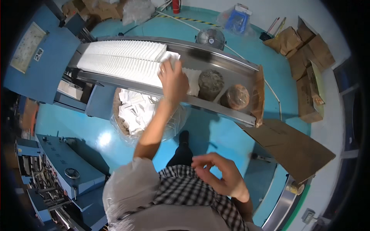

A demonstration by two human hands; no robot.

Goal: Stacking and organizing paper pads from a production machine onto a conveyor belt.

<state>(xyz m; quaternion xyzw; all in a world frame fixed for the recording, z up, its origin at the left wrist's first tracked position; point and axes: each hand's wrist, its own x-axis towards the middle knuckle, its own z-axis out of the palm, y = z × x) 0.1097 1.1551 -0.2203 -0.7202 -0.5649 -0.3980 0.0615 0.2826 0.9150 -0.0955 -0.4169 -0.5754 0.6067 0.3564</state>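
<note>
The left hand (172, 79) reaches far out over the metal trough (216, 57), fingers closed on a small bunch of white paper pieces (169, 57) at the right end of the long packed row of white sheets (123, 57). The right hand (220, 175) hovers near the body, fingers loosely curled, holding nothing. Most of the row remains in the trough; a bag-lined basket (137, 111) below already holds a heap of white pieces, so the clearing looks only partly done.
</note>
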